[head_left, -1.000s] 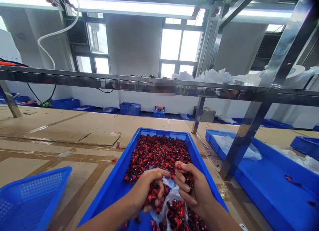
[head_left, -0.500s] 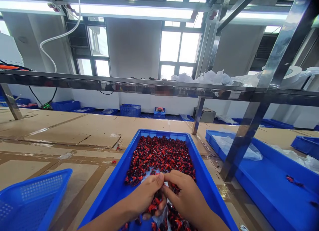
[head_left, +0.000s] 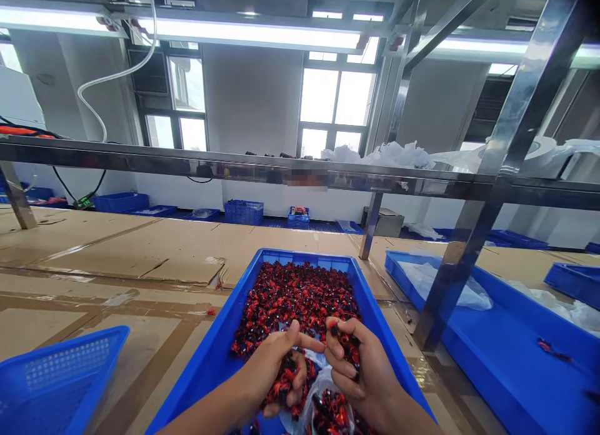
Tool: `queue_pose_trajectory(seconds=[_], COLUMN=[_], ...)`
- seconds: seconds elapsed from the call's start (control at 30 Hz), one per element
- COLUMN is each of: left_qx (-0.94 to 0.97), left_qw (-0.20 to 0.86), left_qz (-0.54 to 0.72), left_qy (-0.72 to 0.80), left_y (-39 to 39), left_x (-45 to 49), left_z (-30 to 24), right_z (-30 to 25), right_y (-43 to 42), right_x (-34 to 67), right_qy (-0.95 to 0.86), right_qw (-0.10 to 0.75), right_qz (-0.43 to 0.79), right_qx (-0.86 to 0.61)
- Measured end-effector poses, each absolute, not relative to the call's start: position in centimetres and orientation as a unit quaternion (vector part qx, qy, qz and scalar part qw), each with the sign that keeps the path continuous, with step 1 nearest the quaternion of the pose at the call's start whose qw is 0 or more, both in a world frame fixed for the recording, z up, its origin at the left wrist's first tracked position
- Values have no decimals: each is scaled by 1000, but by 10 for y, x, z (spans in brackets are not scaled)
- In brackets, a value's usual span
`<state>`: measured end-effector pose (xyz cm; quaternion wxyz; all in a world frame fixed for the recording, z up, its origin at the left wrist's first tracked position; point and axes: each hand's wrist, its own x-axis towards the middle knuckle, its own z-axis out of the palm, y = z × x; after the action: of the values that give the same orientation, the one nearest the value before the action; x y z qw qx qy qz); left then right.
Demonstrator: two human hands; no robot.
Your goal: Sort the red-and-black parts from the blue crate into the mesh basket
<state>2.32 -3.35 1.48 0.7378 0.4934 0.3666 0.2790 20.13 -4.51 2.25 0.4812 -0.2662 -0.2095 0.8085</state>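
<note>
A blue plastic tray (head_left: 220, 354) in front of me is heaped with small red and black parts (head_left: 300, 294). Both my hands are inside its near end. My left hand (head_left: 276, 372) is curled around a handful of the red and black parts. My right hand (head_left: 360, 372) is also cupped shut on a handful of them, palm turned toward the left hand. Between and under the hands lies a clear plastic bag (head_left: 319, 388) with more of the parts in it.
A blue mesh basket (head_left: 51, 379) sits at the lower left on the cardboard-covered table (head_left: 117, 254). A second blue tray (head_left: 506, 347) with white plastic bags lies to the right, behind a slanted steel post (head_left: 469, 254). A steel shelf rail (head_left: 234, 166) crosses overhead.
Half a second ago the hands were pressed together over the bag. They have since parted slightly, each holding a handful of parts, and the view has tilted a little.
</note>
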Motion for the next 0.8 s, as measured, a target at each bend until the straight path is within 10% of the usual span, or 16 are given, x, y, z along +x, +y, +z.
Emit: queue_pose_trajectory(seconds=[0.8], left_qx=[496], left_qw=[714], left_qz=[261], left_qy=[420], left_y=[-34], left_x=[25], left_z=[21], right_z=[39], right_y=[-56], right_x=[208], right_qy=[-301], right_qw=[497], right_qz=[750], right_qx=[-315])
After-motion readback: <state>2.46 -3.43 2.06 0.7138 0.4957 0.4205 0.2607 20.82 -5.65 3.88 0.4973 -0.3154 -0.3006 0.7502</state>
